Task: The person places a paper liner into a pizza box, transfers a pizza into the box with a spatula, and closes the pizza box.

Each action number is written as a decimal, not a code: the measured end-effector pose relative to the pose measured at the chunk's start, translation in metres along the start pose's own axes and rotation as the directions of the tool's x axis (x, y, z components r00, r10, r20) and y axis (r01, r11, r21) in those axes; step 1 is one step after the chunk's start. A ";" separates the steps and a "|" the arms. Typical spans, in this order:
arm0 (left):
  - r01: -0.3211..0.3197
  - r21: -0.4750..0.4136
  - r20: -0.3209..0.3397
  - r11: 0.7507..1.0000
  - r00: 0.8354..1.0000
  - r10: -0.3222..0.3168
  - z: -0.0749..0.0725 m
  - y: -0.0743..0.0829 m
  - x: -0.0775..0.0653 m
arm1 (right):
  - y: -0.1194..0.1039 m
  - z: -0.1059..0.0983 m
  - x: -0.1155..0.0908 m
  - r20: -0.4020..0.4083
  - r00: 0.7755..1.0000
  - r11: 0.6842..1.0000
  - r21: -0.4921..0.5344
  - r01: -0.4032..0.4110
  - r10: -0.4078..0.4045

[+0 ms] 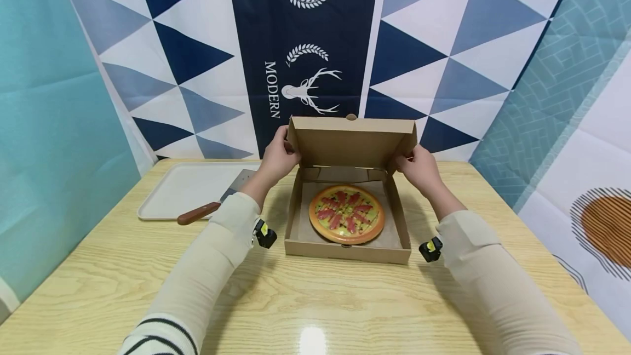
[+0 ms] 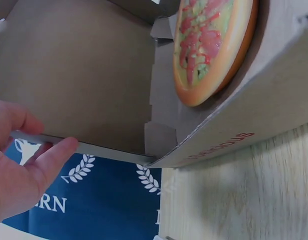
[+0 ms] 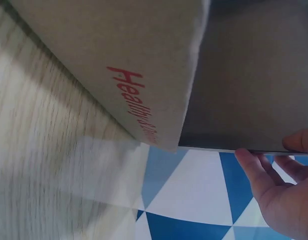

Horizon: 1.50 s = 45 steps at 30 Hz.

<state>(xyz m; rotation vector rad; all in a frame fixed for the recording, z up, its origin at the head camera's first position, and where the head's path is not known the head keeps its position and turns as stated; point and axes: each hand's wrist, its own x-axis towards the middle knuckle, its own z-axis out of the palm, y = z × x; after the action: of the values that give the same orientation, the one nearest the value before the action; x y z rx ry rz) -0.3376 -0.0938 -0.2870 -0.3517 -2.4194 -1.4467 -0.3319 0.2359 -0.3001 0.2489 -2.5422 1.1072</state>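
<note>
An open cardboard pizza box [image 1: 347, 253] stands on the table with its lid [image 1: 345, 147] raised at the back. Inside lies a round pizza [image 1: 346, 215] with red strips on top, seen partly in the left wrist view too. My left hand [image 1: 280, 156] pinches the lid's left side flap between thumb and fingers; the left wrist view shows this hand [image 2: 29, 160] on the flap's edge. On the opposite side my right hand [image 1: 419, 167] pinches the lid's right flap, and the right wrist view shows its fingers [image 3: 251, 167] along that edge.
Left of the box, a white tray [image 1: 172, 188] lies near the table's back edge. A pizza server [image 1: 199, 212] with a brown handle rests across the tray's front rim, its metal blade partly behind my left wrist. Patterned cloth [image 1: 305, 32] hangs behind the wooden table [image 1: 315, 300].
</note>
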 end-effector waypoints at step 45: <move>0.262 -0.404 0.104 0.876 0.965 -0.241 -0.029 0.037 -0.044 | -0.042 -0.037 -0.055 0.121 0.988 0.698 0.700 -0.151 0.093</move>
<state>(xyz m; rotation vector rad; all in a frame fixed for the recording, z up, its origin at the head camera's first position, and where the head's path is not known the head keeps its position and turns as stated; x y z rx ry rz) -0.2800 -0.1046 -0.2607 -0.1649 -2.2417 -2.1006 -0.2593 0.2357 -0.2703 0.3149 -2.0763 2.1456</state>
